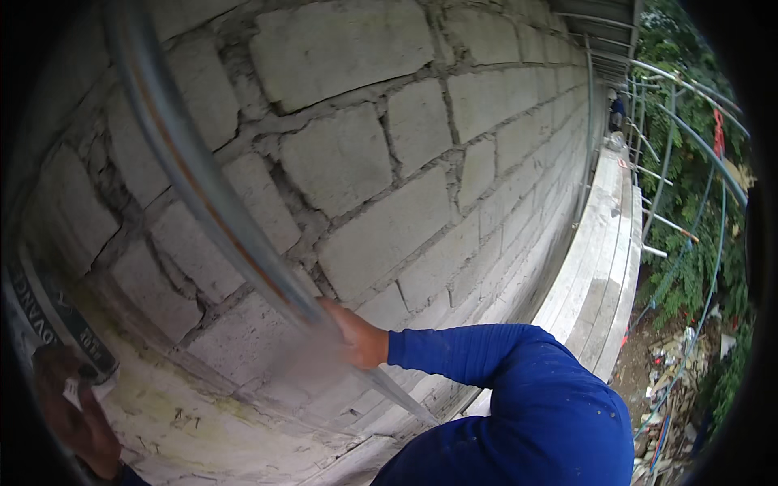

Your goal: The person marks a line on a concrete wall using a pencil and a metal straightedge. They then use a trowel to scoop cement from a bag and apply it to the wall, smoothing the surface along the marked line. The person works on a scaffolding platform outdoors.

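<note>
Your right hand point(356, 336) is closed around the long metal straightedge point(203, 194), pressing it flat against the block wall point(381, 170) to level it, left hand point(73, 417) gripping a bag point(49, 316) at lower left

My right hand point(356, 336), blue-sleeved, presses a long metal straightedge point(203, 186) slanting across a grey block wall point(389, 154); my left hand point(77, 417) grips a printed sack point(49, 312) at lower left. Plank scaffolding point(604, 259) runs alongside, greenery beyond.
</note>
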Motion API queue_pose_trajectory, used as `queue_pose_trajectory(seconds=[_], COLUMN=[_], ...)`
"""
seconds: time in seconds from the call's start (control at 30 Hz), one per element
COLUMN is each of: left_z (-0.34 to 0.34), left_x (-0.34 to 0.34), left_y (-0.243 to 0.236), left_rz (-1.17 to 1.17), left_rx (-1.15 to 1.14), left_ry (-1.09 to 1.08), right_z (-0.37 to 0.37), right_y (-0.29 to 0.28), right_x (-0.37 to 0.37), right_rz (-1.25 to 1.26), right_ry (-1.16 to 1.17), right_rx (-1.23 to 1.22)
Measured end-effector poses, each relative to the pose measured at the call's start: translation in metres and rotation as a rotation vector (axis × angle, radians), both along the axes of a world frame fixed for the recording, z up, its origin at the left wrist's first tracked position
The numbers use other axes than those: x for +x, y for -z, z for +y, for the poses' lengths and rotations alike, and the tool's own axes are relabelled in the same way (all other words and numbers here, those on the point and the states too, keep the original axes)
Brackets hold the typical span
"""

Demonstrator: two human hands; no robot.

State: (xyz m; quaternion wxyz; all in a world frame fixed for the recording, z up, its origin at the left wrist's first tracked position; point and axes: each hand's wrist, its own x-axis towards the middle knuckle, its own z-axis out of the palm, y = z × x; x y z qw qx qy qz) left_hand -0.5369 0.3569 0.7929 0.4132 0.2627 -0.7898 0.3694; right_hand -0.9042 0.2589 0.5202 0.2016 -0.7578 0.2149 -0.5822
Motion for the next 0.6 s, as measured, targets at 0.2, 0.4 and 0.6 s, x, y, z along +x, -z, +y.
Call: queue_pose_trajectory(seconds=[0.2,0.4,0.6], left_z=[-0.026,-0.016,-0.009], left_x=[-0.164,-0.255,-0.341], left_y=[0.109,0.167,0.199], left_rz=[-0.64,-0.716,-0.852], left_rx=[0.147,0.281,0.462], left_ry=[0.437,0.59,0.516], right_z=[0.019,0.012,0.032], right_y=[-0.003,-0.016,-0.068], right_x=[-0.025,-0.058,-0.173], right_rz=[-0.117,0.231,0.202], right_ry=[-0.156,-0.133,-0.093], right_rx=[0.473,0.378,0.277])
